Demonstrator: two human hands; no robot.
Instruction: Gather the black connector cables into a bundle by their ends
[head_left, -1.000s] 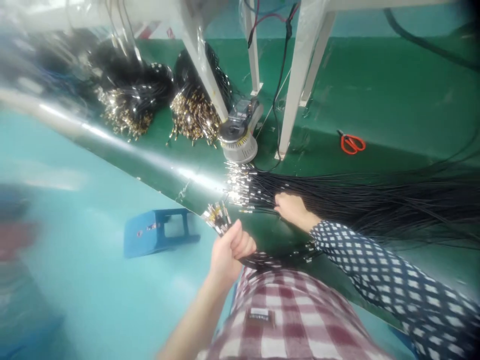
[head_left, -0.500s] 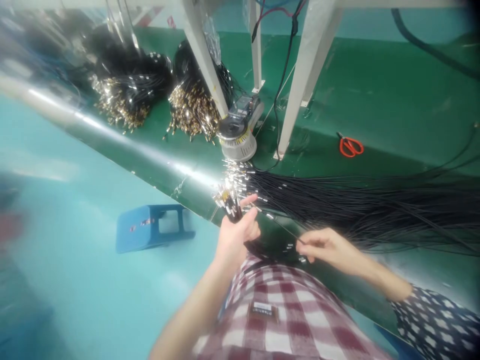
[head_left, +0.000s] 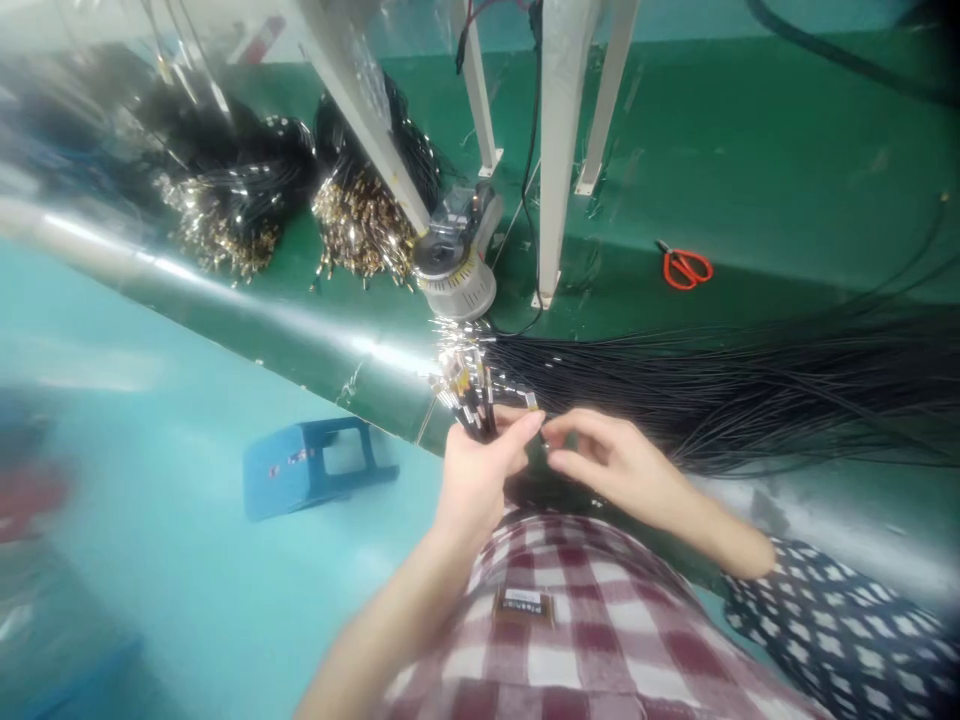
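My left hand (head_left: 480,465) is closed around a bunch of black cables (head_left: 480,415) whose metal ends point up and away from me. Its thumb and forefinger pinch near the end of a single cable, which carries a small yellowish tag (head_left: 532,400). Close beside them is my right hand (head_left: 607,455), its thumb and fingertips bent round the same black cable (head_left: 544,441) just below the tag. Beyond both hands, a thick spread of black cables (head_left: 675,385) lies along the green tabletop, with its shiny metal ends (head_left: 457,340) near the bunch.
A grey round tape dispenser (head_left: 455,280) stands by a white rack leg (head_left: 559,170). Red-handled scissors (head_left: 686,268) lie to the right. Bundles of cables with brass-coloured ends (head_left: 364,225) rest at the back left. On the floor is a blue stool (head_left: 300,465).
My right hand has come left and up to my left hand, where the single cable's end now sits between them. The view has shifted slightly; the left hand keeps its bunch.
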